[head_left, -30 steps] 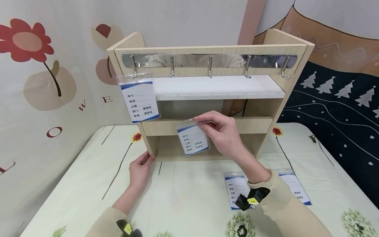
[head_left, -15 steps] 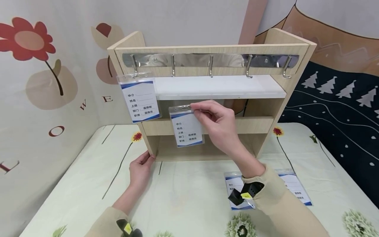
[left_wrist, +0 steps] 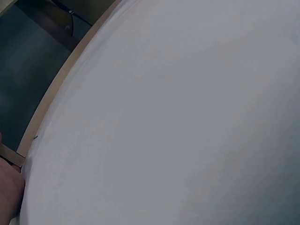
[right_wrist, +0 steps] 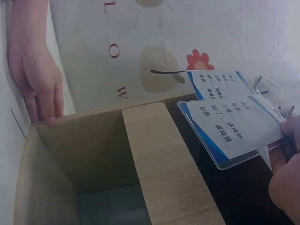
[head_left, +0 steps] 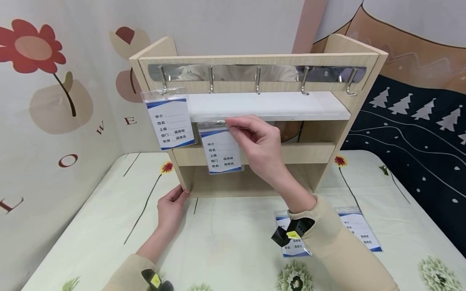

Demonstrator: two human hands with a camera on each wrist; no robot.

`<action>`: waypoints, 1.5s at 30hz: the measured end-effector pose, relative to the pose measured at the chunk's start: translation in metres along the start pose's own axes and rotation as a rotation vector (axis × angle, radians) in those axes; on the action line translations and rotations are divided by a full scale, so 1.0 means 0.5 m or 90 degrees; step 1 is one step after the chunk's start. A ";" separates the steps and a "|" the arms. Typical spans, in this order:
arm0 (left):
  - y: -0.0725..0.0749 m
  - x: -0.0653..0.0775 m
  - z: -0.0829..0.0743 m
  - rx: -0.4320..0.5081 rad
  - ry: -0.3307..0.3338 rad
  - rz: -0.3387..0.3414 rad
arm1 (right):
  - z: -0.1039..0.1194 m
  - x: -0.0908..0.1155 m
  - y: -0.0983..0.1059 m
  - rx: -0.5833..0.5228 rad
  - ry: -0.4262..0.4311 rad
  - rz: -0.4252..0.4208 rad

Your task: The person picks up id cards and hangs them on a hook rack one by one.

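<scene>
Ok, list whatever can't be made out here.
Head view: part of the left table badge, behind the right wrist camera and right sleeve.
Left wrist view: most of the left grip, cut by the left edge.
Right wrist view: part of the hung badge, behind the held badge.

Head view bright, wrist views dim

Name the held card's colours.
White with blue bands at top and bottom and dark print; the card shows best in the head view.

White badge aloft; seemingly near upright
</scene>
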State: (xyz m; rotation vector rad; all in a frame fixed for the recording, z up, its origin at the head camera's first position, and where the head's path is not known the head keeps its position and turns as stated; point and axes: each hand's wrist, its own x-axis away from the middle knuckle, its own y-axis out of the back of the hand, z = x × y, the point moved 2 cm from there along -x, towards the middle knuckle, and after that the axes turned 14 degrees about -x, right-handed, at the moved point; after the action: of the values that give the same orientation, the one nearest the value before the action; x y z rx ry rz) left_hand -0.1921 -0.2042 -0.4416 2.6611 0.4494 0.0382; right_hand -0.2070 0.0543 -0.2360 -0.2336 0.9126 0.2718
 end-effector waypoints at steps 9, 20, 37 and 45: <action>-0.001 0.003 -0.007 0.003 -0.001 -0.003 | 0.004 -0.011 -0.014 0.028 0.077 0.025; -0.003 0.002 -0.007 0.006 -0.003 -0.011 | 0.004 -0.050 -0.027 0.015 0.127 -0.001; -0.004 0.003 -0.010 -0.005 0.006 -0.013 | 0.004 -0.081 -0.047 0.003 0.198 -0.033; -0.003 0.002 -0.005 -0.007 0.007 -0.015 | -0.004 -0.081 -0.049 0.024 0.219 -0.034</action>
State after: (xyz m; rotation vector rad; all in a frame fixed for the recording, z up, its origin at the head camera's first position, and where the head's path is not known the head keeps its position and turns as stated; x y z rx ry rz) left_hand -0.1921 -0.2016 -0.4401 2.6458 0.4826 0.0490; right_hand -0.2241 0.0254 -0.2027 -0.2748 1.2485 0.1665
